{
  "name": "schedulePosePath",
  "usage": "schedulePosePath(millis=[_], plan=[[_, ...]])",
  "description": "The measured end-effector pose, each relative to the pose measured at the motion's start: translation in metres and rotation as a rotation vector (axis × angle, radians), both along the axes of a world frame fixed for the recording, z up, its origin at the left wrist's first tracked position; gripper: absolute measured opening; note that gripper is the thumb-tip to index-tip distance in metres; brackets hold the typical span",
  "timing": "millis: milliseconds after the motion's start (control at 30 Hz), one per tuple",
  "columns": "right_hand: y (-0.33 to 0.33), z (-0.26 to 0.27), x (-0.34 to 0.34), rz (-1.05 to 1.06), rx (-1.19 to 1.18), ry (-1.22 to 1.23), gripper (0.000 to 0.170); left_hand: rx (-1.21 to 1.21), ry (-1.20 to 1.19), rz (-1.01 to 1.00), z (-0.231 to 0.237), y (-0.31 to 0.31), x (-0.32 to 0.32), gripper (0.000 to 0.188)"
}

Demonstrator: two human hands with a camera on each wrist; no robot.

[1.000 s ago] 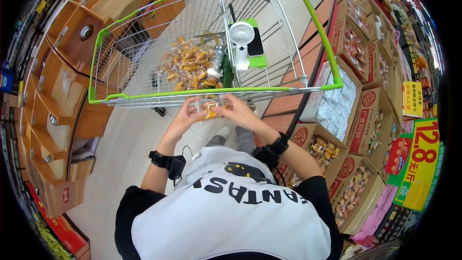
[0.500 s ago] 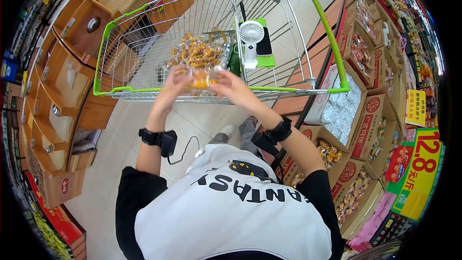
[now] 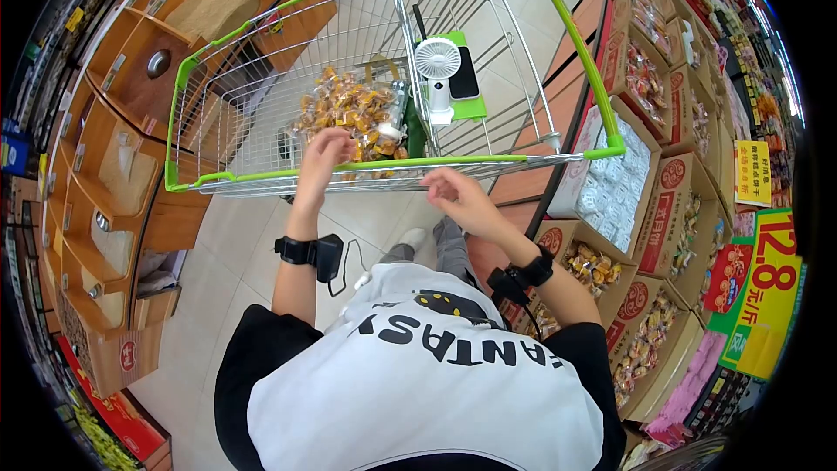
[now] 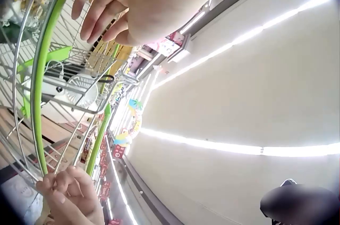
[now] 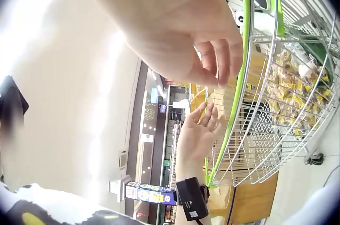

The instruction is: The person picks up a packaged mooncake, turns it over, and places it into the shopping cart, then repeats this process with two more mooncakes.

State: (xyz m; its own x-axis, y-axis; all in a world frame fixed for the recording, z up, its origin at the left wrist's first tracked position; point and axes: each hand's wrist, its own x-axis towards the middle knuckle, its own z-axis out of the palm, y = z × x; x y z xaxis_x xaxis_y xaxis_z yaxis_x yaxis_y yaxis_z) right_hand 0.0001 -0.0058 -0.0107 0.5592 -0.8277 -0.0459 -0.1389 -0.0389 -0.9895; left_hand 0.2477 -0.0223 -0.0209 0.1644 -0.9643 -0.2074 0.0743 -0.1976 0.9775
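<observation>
My left hand (image 3: 325,161) hangs over the near rim of the shopping cart (image 3: 349,174), beside a pile of small clear-wrapped orange-brown snacks (image 3: 344,113). Nothing shows between its fingers, which are loosely bent in the right wrist view. Just outside the same green rim is my right hand (image 3: 462,196), fingers loosely curled and holding nothing; the left wrist view shows it by the cart's edge too. A white handheld fan (image 3: 438,78) and a dark phone (image 3: 464,72) lie in the cart's smaller section on a green panel (image 3: 471,111).
Cardboard boxes (image 3: 667,227) of wrapped sweets line the right side, with a box of white-blue packets (image 3: 610,179) close to the cart. Curved wooden bins (image 3: 131,157) stand on the left. A yellow price sign (image 3: 767,288) hangs at far right.
Both hands held a clear-wrapped snack packet outside the cart, then lifted it over the rim. Now they have let go and parted; the right hand has drawn back outside the rim.
</observation>
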Motion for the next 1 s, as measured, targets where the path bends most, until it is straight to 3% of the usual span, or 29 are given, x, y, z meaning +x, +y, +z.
schedulePosePath(millis=[267,567,800,867,1000], plan=[[0.037,0.009,-0.042,-0.065,-0.017,0.096,0.024,-0.053,0.092,-0.278,0.008,0.002,-0.061,0.016],[0.058,0.026,-0.080,-0.208,-0.113,0.159,0.020,-0.030,0.192,-0.753,0.008,0.007,-0.145,0.016],[0.085,0.027,-0.116,-0.423,-0.179,0.166,0.020,0.031,0.185,-1.009,0.005,0.015,-0.196,0.015],[0.095,0.025,-0.128,-0.542,-0.031,0.086,0.019,-0.014,0.178,-1.071,0.004,0.015,-0.206,0.016],[0.116,0.021,-0.165,-0.740,-0.063,0.197,0.019,-0.060,0.075,-1.136,0.003,0.017,-0.222,0.024]])
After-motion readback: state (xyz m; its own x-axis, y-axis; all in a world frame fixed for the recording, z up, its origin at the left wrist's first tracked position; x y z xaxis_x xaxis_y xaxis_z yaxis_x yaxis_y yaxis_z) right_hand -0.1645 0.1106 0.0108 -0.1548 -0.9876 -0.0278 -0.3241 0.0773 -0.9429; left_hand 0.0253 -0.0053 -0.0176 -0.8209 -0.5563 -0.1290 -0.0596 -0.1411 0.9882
